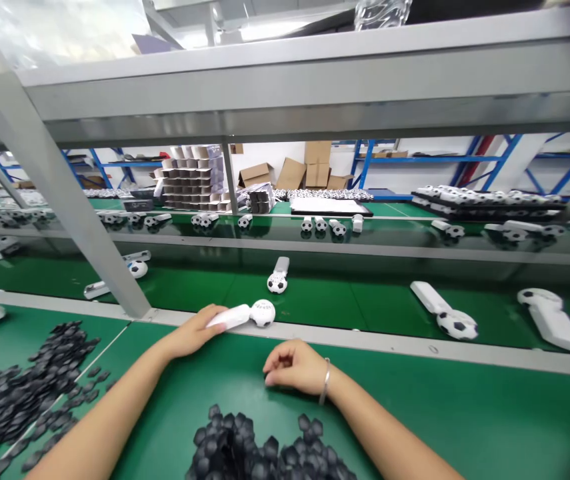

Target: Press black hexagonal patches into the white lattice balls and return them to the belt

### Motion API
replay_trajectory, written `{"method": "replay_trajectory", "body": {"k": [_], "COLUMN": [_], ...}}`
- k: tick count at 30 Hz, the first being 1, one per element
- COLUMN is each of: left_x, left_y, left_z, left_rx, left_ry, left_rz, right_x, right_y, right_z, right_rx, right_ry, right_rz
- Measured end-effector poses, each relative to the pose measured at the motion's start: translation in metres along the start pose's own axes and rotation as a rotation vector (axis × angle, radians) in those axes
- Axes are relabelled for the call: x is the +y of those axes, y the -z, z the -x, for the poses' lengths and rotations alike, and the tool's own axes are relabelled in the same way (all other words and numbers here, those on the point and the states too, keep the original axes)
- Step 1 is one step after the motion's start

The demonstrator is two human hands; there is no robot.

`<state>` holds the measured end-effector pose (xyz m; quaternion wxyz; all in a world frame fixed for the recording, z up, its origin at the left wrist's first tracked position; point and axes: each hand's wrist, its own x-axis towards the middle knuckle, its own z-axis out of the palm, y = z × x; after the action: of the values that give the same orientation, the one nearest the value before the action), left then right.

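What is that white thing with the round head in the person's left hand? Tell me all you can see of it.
The white gadget looks like smooth plastic: a slim, flat handle ending in a round head with rows of small dark vent holes on its face. The head bears no black patches, unlike the football-patterned ones on the belt beyond. It lies nearly level, head pointing right, over the grey rail at the front edge of the green belt. The left hand holds its handle; the head sticks out free.
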<state>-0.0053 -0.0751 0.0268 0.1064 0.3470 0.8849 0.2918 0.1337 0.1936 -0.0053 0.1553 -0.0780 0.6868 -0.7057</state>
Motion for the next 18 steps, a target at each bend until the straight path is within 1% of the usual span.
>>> {"method": "replay_trajectory", "body": {"k": [2, 3, 4, 5, 6, 7, 8, 9, 10, 11, 13, 16, 18], "left_x": [0.021, 0.032, 0.044, 0.056, 0.069, 0.081, 0.093, 0.102, 0.109, 0.114, 0.115, 0.107, 0.100], "left_y": [0.008, 0.011, 0.012, 0.009, 0.003, -0.005, -0.014, -0.024, -0.033, -0.041, -0.050, -0.054, -0.054], "left_z": [0.016, 0.022, 0.025, 0.026, 0.026, 0.025, 0.023, 0.020, 0.017, 0.015, 0.011, 0.010, 0.010], "left_rx": [-0.216, -0.276, -0.283, -0.238, -0.193, -0.173, -0.187, -0.206, -0.182, -0.160, -0.133, -0.131, -0.136], "left_ry": [0.050, 0.083, 0.097, 0.085, 0.027, -0.073, -0.165, -0.211, -0.216, -0.206, -0.180, -0.140, -0.113], "left_rz": [0.006, -0.026, -0.072, -0.119, -0.159, -0.193, -0.233, -0.276, -0.329, -0.365, -0.392, -0.357, -0.326], "right_x": [-0.007, -0.012, -0.017, -0.022, -0.027, -0.031, -0.034, -0.036, -0.038, -0.038, -0.037, -0.035, -0.034], "right_y": [0.001, 0.002, 0.003, 0.004, 0.005, 0.005, 0.006, 0.006, 0.005, 0.004, 0.000, -0.007, -0.010], "right_z": [0.002, 0.003, 0.004, 0.006, 0.007, 0.008, 0.009, 0.009, 0.010, 0.011, 0.012, 0.016, 0.018], "right_rx": [0.047, 0.079, 0.114, 0.147, 0.173, 0.195, 0.215, 0.229, 0.244, 0.264, 0.307, 0.344, 0.332], "right_ry": [0.046, 0.075, 0.106, 0.135, 0.161, 0.182, 0.196, 0.203, 0.204, 0.204, 0.213, 0.278, 0.341], "right_rz": [-0.053, -0.078, -0.097, -0.107, -0.106, -0.100, -0.092, -0.089, -0.086, -0.073, 0.031, 0.390, 0.604]}}
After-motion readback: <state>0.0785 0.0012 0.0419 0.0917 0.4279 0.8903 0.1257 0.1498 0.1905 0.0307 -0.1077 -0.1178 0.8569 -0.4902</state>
